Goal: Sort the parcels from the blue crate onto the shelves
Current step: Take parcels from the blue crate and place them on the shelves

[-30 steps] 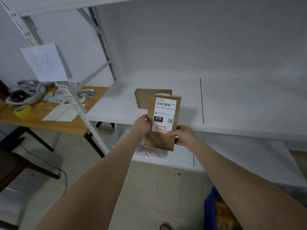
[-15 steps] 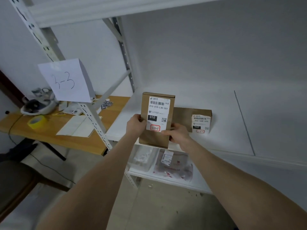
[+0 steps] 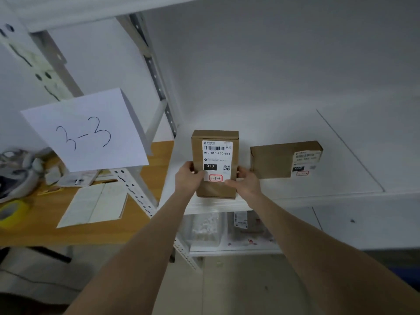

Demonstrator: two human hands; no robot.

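Both hands are on the parcel (image 3: pixel 216 155) now, a brown cardboard box with its printed label facing up toward the camera. The left hand (image 3: pixel 188 178) pinches the left edge, thumb over the top face. The right hand (image 3: pixel 246 181) clamps the right edge the same way, thumb tip on the label's lower corner. That is a two-sided grip, probably so that the box goes down square and the label stays readable.

The parcel is at the near left end of the white shelf (image 3: pixel 318 183), its near end almost level with the shelf's front lip. Whether its full weight is on the board yet, I cannot tell.

Just to its right, clearly apart, a second parcel (image 3: pixel 270 160) lies flat with its label also up, so the row seems to be building along the front edge.

A paper sign (image 3: pixel 86 130) on the left upright reads "3-3". The red-boxed handwriting on the held parcel's label looks like it starts the same, so this looks like the right bay.

On the lower shelf (image 3: pixel 227 253), clear plastic bags (image 3: pixel 204 230) are stored. Left of the rack stands a wooden worktop (image 3: pixel 45 233) with papers (image 3: pixel 97 203) and a yellow tape roll (image 3: pixel 11 212).

The next move, as I judge it, is to let go and draw both hands back without nudging the neighbour.
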